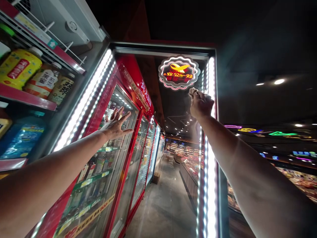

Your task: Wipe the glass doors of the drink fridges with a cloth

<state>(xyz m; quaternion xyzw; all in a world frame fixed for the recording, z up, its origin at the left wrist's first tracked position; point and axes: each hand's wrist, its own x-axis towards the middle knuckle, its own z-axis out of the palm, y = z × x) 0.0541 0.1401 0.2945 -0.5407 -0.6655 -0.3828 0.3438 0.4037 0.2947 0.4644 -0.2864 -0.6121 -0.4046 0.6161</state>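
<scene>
My right hand (201, 105) is closed around a crumpled, pale cloth (193, 92), raised to the inner side of an open glass door (178, 122) near its lit right edge. Just above the cloth is an oval sign (179, 72) with a glowing wavy border and mirrored lettering. My left hand (116, 124) is spread with its fingers apart in front of the same pane, and nothing is in it. Whether its palm touches the glass I cannot tell. Bright LED strips (211, 148) run down both sides of the door.
Shelves at the left hold a yellow bottle (21, 67) and a blue bottle (24, 135), among others. Through the glass stand red drink coolers (135, 158) along a grey aisle floor (160, 205). A cardboard box (156, 178) sits by the coolers. Display counters (190, 172) line the aisle's right.
</scene>
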